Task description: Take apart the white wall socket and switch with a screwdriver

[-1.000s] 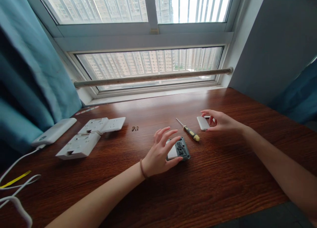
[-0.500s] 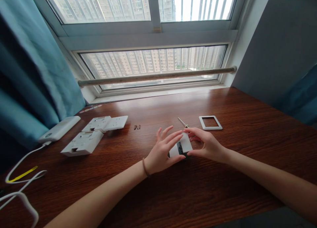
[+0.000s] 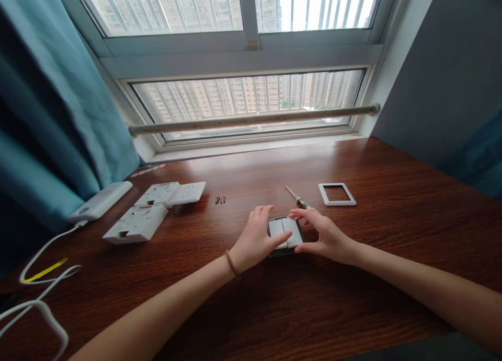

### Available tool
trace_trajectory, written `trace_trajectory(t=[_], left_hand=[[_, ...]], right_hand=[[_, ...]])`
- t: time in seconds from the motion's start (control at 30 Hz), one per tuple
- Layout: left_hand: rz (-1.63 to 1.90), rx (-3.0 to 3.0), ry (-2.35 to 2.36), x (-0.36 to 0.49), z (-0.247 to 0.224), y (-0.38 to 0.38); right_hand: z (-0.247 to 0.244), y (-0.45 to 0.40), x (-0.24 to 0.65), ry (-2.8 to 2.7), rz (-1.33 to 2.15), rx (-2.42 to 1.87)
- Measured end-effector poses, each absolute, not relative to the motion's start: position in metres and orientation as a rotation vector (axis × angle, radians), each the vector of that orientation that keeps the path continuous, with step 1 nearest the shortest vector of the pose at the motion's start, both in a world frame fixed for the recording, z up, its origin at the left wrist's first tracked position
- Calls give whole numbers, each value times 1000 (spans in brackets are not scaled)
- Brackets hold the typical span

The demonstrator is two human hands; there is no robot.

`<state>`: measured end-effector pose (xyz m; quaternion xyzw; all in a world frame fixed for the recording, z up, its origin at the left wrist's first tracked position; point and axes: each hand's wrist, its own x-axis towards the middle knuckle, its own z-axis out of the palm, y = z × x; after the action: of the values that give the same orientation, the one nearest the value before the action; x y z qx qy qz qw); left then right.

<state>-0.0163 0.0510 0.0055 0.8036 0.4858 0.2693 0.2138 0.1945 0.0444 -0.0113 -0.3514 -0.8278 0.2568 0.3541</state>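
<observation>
A double wall switch (image 3: 276,228), with two white rocker plates side by side in a dark frame, lies on the table between my hands. My left hand (image 3: 255,235) is curved round its left side, the thumb across the plates and the fingers at the far left corner. At the right side, my right hand (image 3: 323,234) grips the switch between fingers on the far edge and a thumb at the near right corner. Just beyond my right fingers lies a screwdriver (image 3: 302,202), its shaft pointing away to the left; part of its handle is hidden.
A white square frame (image 3: 353,200) lies at the right. Several small screws (image 3: 220,199) are left of centre. Farther left are white socket boxes (image 3: 135,225), a flat plate (image 3: 190,193), a white power bank (image 3: 100,201) and its cable (image 3: 43,303). Behind stands a window with a rail (image 3: 251,119).
The right rocker plate has shifted left against the other, closing the dark gap between them. My left fingers have come down toward the switch. The view has shifted slightly.
</observation>
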Motion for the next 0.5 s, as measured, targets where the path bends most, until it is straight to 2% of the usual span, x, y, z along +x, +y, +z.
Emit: trace_trajectory(t=[0.2, 0.37, 0.5], left_hand=[[582, 2097, 1557, -20, 5, 52], [538, 2136, 1567, -18, 10, 49], [636, 2084, 1437, -15, 7, 47]], right_hand=[[-10, 42, 193, -2102, 723, -988], [-14, 35, 188, -1875, 950, -1213], [-18, 26, 181, -1781, 1142, -1150]])
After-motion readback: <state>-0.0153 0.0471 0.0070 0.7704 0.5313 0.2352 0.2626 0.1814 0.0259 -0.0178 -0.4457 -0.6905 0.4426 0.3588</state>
